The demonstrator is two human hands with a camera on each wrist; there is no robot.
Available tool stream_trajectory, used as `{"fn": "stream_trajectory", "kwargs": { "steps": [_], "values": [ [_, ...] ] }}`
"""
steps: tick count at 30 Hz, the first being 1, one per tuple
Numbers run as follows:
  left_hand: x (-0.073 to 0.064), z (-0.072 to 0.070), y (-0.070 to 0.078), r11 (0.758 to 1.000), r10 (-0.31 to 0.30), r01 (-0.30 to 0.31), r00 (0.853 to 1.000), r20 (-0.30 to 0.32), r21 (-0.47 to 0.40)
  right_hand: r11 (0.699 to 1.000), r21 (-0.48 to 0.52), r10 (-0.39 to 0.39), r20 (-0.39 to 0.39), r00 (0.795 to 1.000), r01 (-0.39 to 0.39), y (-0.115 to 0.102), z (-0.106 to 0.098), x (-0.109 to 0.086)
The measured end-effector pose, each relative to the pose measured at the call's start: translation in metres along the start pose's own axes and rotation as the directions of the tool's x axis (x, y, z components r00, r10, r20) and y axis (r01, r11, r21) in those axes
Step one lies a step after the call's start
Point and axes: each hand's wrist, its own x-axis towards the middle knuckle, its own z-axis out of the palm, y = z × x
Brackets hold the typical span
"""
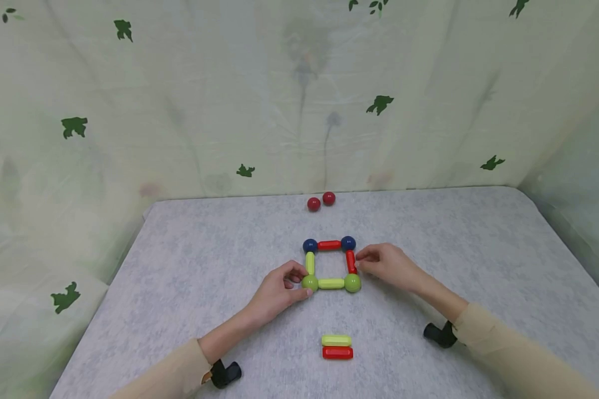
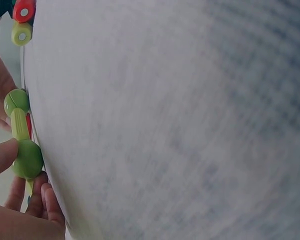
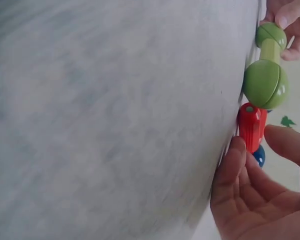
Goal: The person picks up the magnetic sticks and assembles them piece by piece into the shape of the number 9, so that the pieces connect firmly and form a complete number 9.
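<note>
A square of magnetic rods and balls lies on the table. My left hand (image 1: 278,288) pinches its near-left green ball (image 2: 28,159) between thumb and fingers. The right hand (image 1: 390,267) has thumb and fingertips at the right-side red rod (image 3: 249,129), pinching it close to the tabletop. In the right wrist view that rod's near end shows beside the near-right green ball (image 3: 266,84). A yellow-green rod (image 1: 331,284) joins the two green balls. Another yellow-green rod (image 1: 310,263) forms the left side. Across the far side, a red rod (image 1: 329,245) links two blue balls (image 1: 348,243).
Two red balls (image 1: 313,204) sit near the table's back edge. Closer to me, a loose yellow-green rod (image 1: 336,340) lies alongside a loose red rod (image 1: 337,353). A patterned curtain (image 1: 279,100) hangs behind the grey tabletop (image 1: 219,233).
</note>
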Motion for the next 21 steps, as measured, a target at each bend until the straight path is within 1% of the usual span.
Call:
{"fn": "stream_trajectory", "kwargs": {
  "steps": [6, 13, 21],
  "values": [
    [0.0, 0.0, -0.001, 1.0, 0.003, -0.003, 1.0, 0.0, 0.006, 0.997, -0.016, 0.07, -0.039, 0.997, -0.071, -0.004, 0.006, 0.011],
    [0.001, 0.0, 0.0, 1.0, 0.008, -0.008, 1.0, -0.002, -0.004, 0.99, -0.048, 0.13, -0.067, 0.989, -0.133, -0.012, 0.008, 0.015],
    [0.0, -0.001, 0.001, 1.0, 0.002, -0.002, 1.0, 0.002, 0.006, 0.981, 0.008, 0.194, -0.057, 0.979, -0.193, -0.014, 0.008, 0.017]
  ]
}}
